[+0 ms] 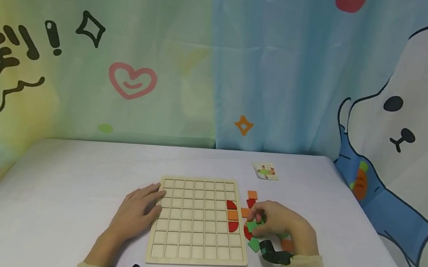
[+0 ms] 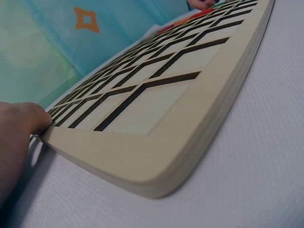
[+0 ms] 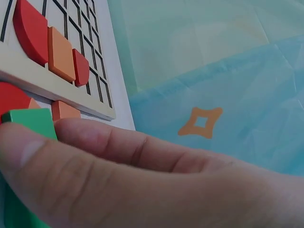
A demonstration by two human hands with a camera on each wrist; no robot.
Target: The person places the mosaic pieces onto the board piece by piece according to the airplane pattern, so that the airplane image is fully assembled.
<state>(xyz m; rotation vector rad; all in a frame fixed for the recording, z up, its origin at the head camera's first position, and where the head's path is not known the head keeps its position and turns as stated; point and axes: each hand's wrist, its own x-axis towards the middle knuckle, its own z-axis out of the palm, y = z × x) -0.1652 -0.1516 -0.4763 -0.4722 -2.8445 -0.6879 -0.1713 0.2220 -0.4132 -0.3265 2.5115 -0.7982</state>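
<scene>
A wooden grid board (image 1: 196, 264) lies flat on the table, with small raised ridges marking its squares. Along its right side sit two red rounded tiles (image 1: 233, 227) with an orange square tile (image 1: 232, 215) between them. My left hand (image 1: 138, 211) rests at the board's left edge, fingertips on the rim and fingers mostly straight. To the right of the board, my right hand (image 1: 281, 222) pinches a green square tile (image 3: 31, 116) between thumb and fingers, over a loose group of tiles. Part of that group is hidden under the hand.
Loose orange (image 1: 252, 195), red and green (image 1: 254, 244) tiles lie beside the board's right edge. A small printed pattern card (image 1: 265, 171) is farther back on the white table (image 1: 77, 187). A patterned curtain (image 1: 159, 51) hangs behind the table.
</scene>
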